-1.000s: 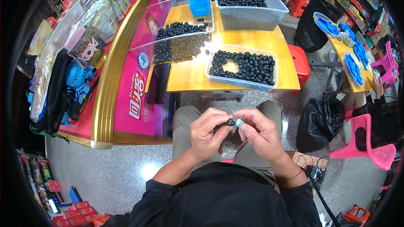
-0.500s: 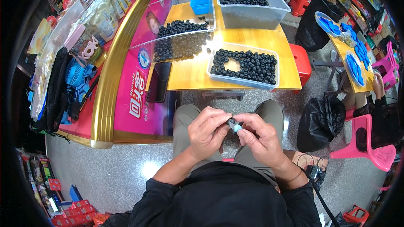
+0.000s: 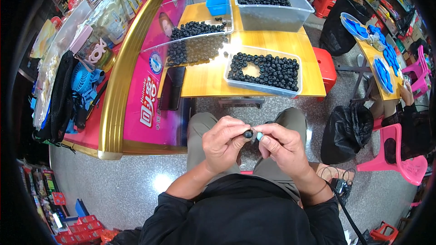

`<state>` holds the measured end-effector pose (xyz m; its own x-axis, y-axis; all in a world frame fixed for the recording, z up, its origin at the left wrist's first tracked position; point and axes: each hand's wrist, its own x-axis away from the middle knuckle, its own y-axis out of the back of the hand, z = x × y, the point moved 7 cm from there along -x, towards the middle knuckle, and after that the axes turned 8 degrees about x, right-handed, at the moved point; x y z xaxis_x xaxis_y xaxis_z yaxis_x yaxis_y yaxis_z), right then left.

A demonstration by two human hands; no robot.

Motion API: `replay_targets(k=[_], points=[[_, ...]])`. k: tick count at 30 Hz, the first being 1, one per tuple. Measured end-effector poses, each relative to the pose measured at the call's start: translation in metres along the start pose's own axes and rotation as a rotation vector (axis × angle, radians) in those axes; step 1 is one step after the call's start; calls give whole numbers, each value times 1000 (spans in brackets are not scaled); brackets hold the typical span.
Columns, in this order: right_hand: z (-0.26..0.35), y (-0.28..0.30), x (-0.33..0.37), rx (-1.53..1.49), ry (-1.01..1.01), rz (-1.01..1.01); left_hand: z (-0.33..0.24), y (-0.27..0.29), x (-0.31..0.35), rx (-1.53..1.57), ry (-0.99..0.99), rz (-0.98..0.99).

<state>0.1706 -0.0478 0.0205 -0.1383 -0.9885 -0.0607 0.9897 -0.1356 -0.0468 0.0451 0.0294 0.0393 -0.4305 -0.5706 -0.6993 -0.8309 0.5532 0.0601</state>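
Over my lap, the left hand point(image 3: 225, 139) pinches a small round black part point(image 3: 248, 134) between thumb and fingertips. Just to its right, my right hand point(image 3: 282, 145) grips a small light-blue piece point(image 3: 260, 136) with thumb and index finger. A thin greyish bit shows between the two sets of fingertips; its kind is too small to make out. In front of me, a shallow clear plastic tray point(image 3: 230, 83) on the wooden table point(image 3: 204, 88) holds many similar black parts point(image 3: 277, 73), with a bare patch at their left.
A deep clear bin point(image 3: 272, 20) and another clear bin point(image 3: 190, 40) with black parts stand farther back. The phone point(image 3: 173, 88) lies at the table's left. A gold-edged counter point(image 3: 111, 77) borders the left; a black bag point(image 3: 346, 131) and pink chair point(image 3: 395, 152) stand right, near another person's hand point(image 3: 407, 93).
My fingertips have drawn slightly apart. The black part is now turned into clear view at my left fingertips, and the light-blue piece has moved slightly right and up.
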Motion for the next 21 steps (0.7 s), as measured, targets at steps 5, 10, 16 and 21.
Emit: replay_targets(k=[5, 10, 16, 21], points=[[6, -5, 1, 120, 65, -21, 3, -2, 0, 22, 13, -8], [12, -8, 3, 239, 108, -51, 3, -1, 1, -3, 2, -14], [15, -4, 2, 257, 160, -78, 12, -3, 3, 163, 64, 26], [-6, 4, -2, -175, -76, -97, 30, -12, 12, 563, 337, -15]])
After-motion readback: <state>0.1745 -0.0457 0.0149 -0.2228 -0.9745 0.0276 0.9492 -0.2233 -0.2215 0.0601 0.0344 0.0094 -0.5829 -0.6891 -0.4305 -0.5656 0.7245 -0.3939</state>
